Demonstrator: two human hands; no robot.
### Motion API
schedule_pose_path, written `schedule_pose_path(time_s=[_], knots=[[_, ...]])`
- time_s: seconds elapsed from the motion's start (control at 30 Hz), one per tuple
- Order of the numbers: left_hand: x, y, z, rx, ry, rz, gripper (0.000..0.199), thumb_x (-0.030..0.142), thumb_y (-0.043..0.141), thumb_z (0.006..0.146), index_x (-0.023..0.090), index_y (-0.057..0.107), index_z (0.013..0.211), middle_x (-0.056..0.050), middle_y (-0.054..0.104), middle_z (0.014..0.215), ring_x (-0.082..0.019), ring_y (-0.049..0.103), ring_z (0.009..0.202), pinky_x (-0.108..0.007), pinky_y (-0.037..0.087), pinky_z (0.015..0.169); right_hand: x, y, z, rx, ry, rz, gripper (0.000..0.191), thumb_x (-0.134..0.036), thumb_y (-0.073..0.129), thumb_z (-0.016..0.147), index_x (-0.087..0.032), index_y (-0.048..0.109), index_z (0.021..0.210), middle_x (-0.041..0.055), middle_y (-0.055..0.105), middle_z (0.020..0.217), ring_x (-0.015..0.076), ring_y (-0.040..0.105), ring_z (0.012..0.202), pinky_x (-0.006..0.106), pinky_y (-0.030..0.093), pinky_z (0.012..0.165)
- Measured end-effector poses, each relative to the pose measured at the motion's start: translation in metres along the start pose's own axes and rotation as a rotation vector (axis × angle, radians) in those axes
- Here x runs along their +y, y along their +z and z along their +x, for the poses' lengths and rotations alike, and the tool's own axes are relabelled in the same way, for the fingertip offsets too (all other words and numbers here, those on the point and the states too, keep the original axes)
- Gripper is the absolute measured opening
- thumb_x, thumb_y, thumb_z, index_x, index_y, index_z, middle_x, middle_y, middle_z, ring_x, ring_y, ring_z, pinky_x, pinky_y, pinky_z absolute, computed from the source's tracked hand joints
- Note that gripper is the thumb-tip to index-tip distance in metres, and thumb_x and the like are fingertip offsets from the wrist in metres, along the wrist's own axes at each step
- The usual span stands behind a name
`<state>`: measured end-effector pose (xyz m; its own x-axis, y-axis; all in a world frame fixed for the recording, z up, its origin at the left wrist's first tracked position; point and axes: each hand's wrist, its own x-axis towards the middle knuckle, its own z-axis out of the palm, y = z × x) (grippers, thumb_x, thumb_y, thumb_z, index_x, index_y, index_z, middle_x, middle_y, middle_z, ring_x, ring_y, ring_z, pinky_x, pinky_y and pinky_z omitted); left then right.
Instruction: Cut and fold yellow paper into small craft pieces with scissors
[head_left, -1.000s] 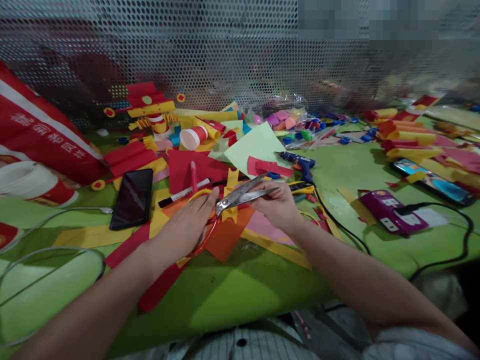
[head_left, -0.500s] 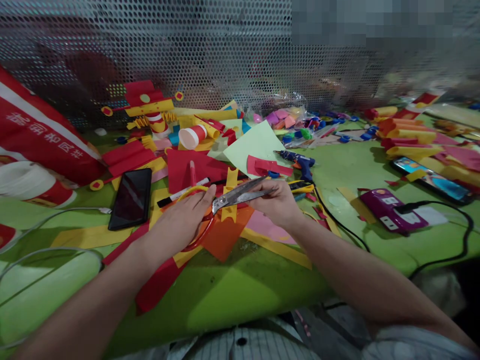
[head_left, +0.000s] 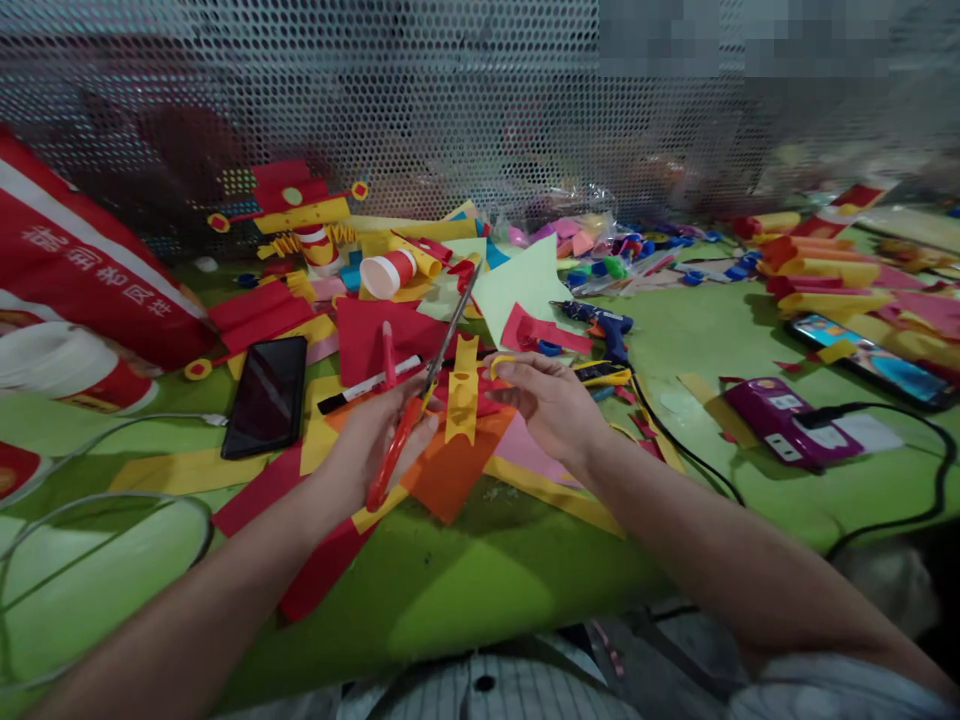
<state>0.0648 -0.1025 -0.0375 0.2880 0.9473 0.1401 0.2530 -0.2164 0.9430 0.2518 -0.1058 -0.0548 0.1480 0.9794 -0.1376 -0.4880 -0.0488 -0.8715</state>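
My left hand [head_left: 361, 440] is closed around a pair of scissors [head_left: 395, 455] with red handles; the blades point up and away over the paper pile. Between thumb and fingertips, my right hand [head_left: 559, 405] pinches a small yellow paper piece [head_left: 501, 364], mostly covered by the fingers. A notched yellow paper strip [head_left: 462, 405] lies between my hands, partly over an orange sheet [head_left: 450, 475]. Just beyond my left hand are a black-and-white marker [head_left: 371, 384] and a red pen [head_left: 388, 352]. A red sheet [head_left: 375, 330] spreads behind them.
A black phone [head_left: 265, 398] lies left of my left hand. Past my right hand are a blue glue gun [head_left: 609, 328] and a yellow-and-black cutter [head_left: 602, 373]. Its cord runs toward a purple power socket [head_left: 787, 420]. Paper cups [head_left: 386, 274] and a perforated metal panel [head_left: 420, 110] stand behind.
The scissors have swung from pointing right to pointing up and away, apart from my right hand. My left hand has turned with them. The small yellow piece now shows in my right fingers.
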Motion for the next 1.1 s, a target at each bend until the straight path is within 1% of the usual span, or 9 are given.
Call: schedule_pose_path(time_s=[0.03,0.1,0.17,0.27,0.43,0.6,0.77,0.97,1.1], knots=[[0.002,0.005,-0.001,-0.008,-0.057,-0.028,0.029,0.023,0.063,0.073,0.017,0.063,0.102,-0.003,0.067,0.079,-0.018,0.064,0.075,-0.032,0.053,0.070,0.003,0.001,-0.002,-0.011,0.011,0.005,0.017,-0.027,0.082,0.045,-0.023,0.068,0.054,-0.0029,0.067,0.064,0.0112,0.059,0.062,0.028,0.050,0.059],[0.005,0.014,-0.003,0.004,-0.102,-0.104,0.031,0.025,0.067,0.070,0.016,0.061,0.100,-0.002,0.064,0.077,-0.015,0.062,0.070,-0.028,0.052,0.065,0.007,0.005,-0.007,-0.041,0.033,0.001,0.017,-0.028,0.082,0.046,-0.024,0.069,0.056,-0.0034,0.066,0.063,0.0106,0.059,0.060,0.028,0.050,0.059],[0.007,0.021,-0.003,0.008,-0.089,-0.190,0.030,0.026,0.069,0.068,0.015,0.060,0.095,-0.001,0.061,0.077,-0.013,0.060,0.068,-0.026,0.051,0.064,0.011,0.009,-0.012,-0.054,0.059,0.005,0.018,-0.027,0.082,0.045,-0.024,0.070,0.057,-0.0038,0.066,0.061,0.0102,0.059,0.058,0.028,0.049,0.060],[0.008,0.029,-0.002,0.011,-0.054,-0.300,0.031,0.027,0.069,0.068,0.016,0.059,0.095,0.002,0.059,0.075,-0.010,0.057,0.064,-0.024,0.050,0.064,0.014,0.014,-0.017,-0.051,0.101,0.031,0.019,-0.025,0.083,0.043,-0.023,0.070,0.056,-0.0035,0.066,0.060,0.0093,0.058,0.057,0.026,0.049,0.060],[0.009,0.035,-0.002,0.047,-0.022,-0.369,0.032,0.025,0.070,0.065,0.017,0.058,0.094,0.002,0.059,0.074,-0.010,0.057,0.067,-0.022,0.049,0.064,0.018,0.017,-0.021,-0.057,0.096,0.042,0.018,-0.026,0.083,0.043,-0.023,0.070,0.055,-0.0023,0.067,0.063,0.0093,0.058,0.058,0.025,0.049,0.060],[0.009,0.037,-0.004,0.075,-0.040,-0.361,0.034,0.023,0.069,0.065,0.017,0.056,0.095,0.003,0.058,0.073,-0.009,0.057,0.066,-0.022,0.049,0.063,0.021,0.016,-0.020,-0.054,0.096,0.040,0.020,-0.026,0.084,0.041,-0.022,0.070,0.054,-0.0025,0.066,0.066,0.0089,0.058,0.058,0.025,0.048,0.058],[0.009,0.037,-0.003,0.079,-0.074,-0.351,0.038,0.021,0.067,0.065,0.017,0.054,0.101,0.004,0.057,0.069,-0.009,0.055,0.059,-0.023,0.048,0.059,0.021,0.016,-0.020,-0.067,0.105,0.022,0.020,-0.028,0.084,0.043,-0.021,0.070,0.055,-0.0025,0.066,0.059,0.0085,0.057,0.054,0.024,0.047,0.056],[0.004,0.033,0.001,0.066,-0.093,-0.318,0.017,0.021,0.066,0.066,0.016,0.054,0.077,0.003,0.057,0.068,-0.010,0.056,0.058,-0.026,0.049,0.059,0.020,0.013,-0.019,-0.124,0.158,0.014,0.023,-0.028,0.083,0.044,-0.019,0.069,0.059,-0.0023,0.066,0.057,0.0087,0.059,0.053,0.023,0.048,0.054],[0.003,0.032,0.001,0.055,-0.109,-0.308,0.014,0.020,0.064,0.068,0.016,0.054,0.077,0.003,0.057,0.065,-0.010,0.056,0.057,-0.024,0.048,0.056,0.021,0.010,-0.017,-0.114,0.145,0.000,0.026,-0.028,0.084,0.042,-0.019,0.067,0.060,-0.0035,0.065,0.056,0.0076,0.058,0.051,0.020,0.048,0.050]])
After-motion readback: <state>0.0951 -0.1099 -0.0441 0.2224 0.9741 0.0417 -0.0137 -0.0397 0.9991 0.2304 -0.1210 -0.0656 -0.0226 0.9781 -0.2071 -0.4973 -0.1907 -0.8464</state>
